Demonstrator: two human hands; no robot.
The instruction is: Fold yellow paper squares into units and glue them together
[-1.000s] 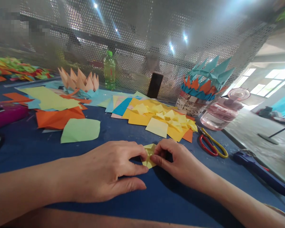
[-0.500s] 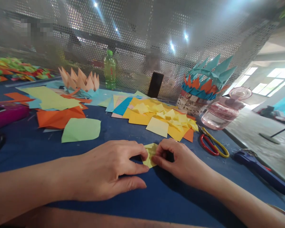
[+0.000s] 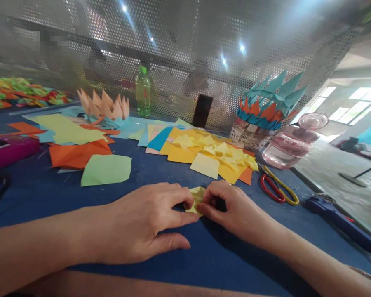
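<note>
A small folded piece of yellow paper (image 3: 196, 197) lies on the blue table between my hands, partly covered by my fingers. My left hand (image 3: 156, 220) rests palm down with its fingers apart, the fingertips touching the paper's left side and lower edge. On the right, my right hand (image 3: 230, 204) pinches the paper's edge between thumb and curled fingers. Beyond them, several folded yellow pieces (image 3: 225, 152) lie on flat yellow sheets (image 3: 181, 152), with a pale yellow square (image 3: 205, 165) in front.
Scissors (image 3: 278, 185) and a dark blue tool (image 3: 343, 222) lie at right. Behind stand a pink-tinted jar (image 3: 287, 150), a paper-crowned container (image 3: 250, 134), a phone (image 3: 203, 110) and a green bottle (image 3: 143, 93). Green paper (image 3: 106, 169) and orange paper (image 3: 77, 154) lie at left.
My left fingers have slid slightly right and now cover more of the paper's lower edge. My right hand keeps its pinch in the same place.
</note>
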